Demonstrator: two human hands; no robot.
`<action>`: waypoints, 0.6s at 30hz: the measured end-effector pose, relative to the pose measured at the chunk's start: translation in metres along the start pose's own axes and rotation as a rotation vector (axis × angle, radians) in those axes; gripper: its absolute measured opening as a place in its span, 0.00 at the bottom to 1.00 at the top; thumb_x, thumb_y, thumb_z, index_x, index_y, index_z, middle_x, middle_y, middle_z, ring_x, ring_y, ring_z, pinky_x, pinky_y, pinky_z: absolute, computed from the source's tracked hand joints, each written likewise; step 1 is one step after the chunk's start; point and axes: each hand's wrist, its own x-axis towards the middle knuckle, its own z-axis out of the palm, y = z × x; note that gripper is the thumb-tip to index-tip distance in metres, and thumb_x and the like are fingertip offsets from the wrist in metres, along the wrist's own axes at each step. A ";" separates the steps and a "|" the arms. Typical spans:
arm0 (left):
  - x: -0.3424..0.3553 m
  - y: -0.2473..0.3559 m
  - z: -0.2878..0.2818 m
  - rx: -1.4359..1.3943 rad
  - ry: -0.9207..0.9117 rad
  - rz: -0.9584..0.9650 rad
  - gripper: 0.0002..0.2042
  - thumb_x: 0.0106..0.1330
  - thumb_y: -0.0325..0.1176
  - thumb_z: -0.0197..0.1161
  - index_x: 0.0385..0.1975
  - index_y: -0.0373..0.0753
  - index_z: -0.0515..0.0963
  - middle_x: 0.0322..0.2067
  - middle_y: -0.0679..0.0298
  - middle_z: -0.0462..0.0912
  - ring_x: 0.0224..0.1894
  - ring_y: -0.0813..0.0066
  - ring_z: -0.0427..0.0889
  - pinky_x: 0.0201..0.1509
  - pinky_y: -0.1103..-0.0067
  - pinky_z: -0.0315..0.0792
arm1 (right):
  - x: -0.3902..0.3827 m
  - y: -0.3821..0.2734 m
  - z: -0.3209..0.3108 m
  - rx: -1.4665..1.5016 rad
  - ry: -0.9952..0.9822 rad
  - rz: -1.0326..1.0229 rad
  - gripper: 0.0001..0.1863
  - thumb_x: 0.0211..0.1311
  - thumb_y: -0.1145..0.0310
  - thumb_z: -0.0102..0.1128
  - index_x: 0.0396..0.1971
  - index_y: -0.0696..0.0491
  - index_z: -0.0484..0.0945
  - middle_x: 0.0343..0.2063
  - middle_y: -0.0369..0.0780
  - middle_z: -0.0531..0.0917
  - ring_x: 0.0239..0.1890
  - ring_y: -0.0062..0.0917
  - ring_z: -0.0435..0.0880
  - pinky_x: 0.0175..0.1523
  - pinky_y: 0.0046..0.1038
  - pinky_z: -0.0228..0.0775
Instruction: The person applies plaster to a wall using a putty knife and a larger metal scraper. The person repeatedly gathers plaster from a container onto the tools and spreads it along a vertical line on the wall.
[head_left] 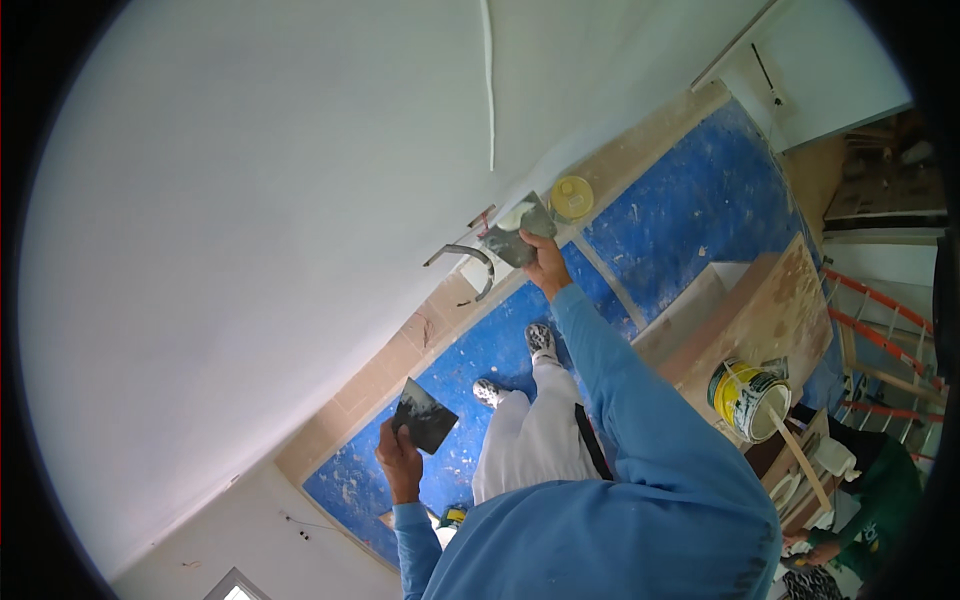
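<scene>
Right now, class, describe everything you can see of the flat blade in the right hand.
The flat blade is thin, grey, roughly rectangular, apparently metal, with darker smears and a pale pasty patch toward its upper edge. The right hand grips its lower right side. It slants, left of the yellow container in view; whether it touches the wall is unclear.

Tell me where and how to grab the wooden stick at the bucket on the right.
Likely best: grip the stick near its outer end, coming from the side away from the bucket. Its other end is at the bucket's mouth, while this slim end sticks out well past the rim.
</scene>
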 end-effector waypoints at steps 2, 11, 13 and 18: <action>-0.016 -0.008 0.007 -0.042 -0.027 -0.113 0.08 0.67 0.25 0.54 0.43 0.33 0.76 0.30 0.47 0.84 0.30 0.47 0.85 0.31 0.66 0.75 | 0.019 0.006 -0.004 0.002 0.042 0.028 0.16 0.60 0.78 0.64 0.48 0.54 0.77 0.43 0.38 0.83 0.47 0.30 0.84 0.54 0.35 0.77; -0.040 0.012 0.021 -0.028 -0.080 -0.226 0.09 0.68 0.24 0.54 0.45 0.33 0.75 0.28 0.48 0.84 0.28 0.55 0.86 0.30 0.70 0.75 | 0.069 0.023 -0.007 0.005 0.095 0.083 0.18 0.58 0.78 0.65 0.48 0.52 0.77 0.43 0.38 0.83 0.46 0.33 0.84 0.53 0.39 0.79; -0.042 0.011 0.021 -0.015 -0.071 -0.207 0.09 0.68 0.24 0.54 0.45 0.33 0.75 0.28 0.48 0.83 0.28 0.56 0.86 0.30 0.70 0.75 | 0.073 0.025 -0.002 -0.008 0.093 0.053 0.19 0.57 0.79 0.65 0.49 0.52 0.76 0.42 0.38 0.82 0.44 0.32 0.84 0.50 0.39 0.79; -0.044 0.013 0.025 -0.039 -0.029 -0.171 0.09 0.68 0.24 0.54 0.46 0.33 0.75 0.26 0.49 0.83 0.26 0.58 0.85 0.28 0.70 0.74 | 0.068 0.016 0.012 -0.107 0.039 -0.024 0.18 0.57 0.83 0.61 0.48 0.57 0.76 0.42 0.40 0.80 0.43 0.34 0.83 0.49 0.38 0.80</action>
